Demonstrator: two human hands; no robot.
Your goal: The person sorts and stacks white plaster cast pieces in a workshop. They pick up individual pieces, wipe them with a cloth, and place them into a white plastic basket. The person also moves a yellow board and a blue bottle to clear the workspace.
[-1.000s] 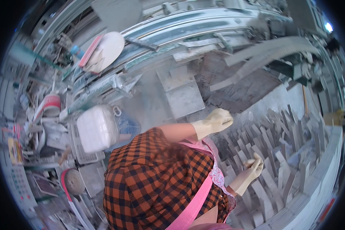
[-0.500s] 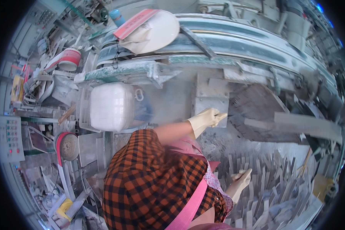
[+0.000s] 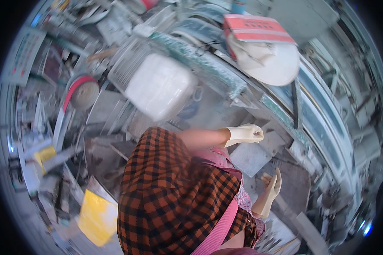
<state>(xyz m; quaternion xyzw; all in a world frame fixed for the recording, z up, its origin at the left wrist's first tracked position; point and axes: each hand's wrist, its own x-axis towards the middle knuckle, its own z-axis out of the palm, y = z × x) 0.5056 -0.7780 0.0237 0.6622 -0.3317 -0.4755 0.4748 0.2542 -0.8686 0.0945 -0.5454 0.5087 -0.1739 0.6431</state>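
The person, wearing pale rubber gloves, is leaning over a cluttered stone-cutting counter. The left hand is curling into a loose fist just above a grey square stone slab, and it is not clear whether it is touching the slab or pinching anything. The right hand is hanging open, fingers spread, beside a darker slab and gripping nothing. The grey slab is lying flat on the counter, directly below the left hand and near the curved metal rail. It is looking stiff, heavy for its size, and likely wet and dusty, so slippery under rubber; its corners are probably chipping easily. Taking it by two opposite edges seems safest. A white plastic jug is sitting well apart, up to the left.
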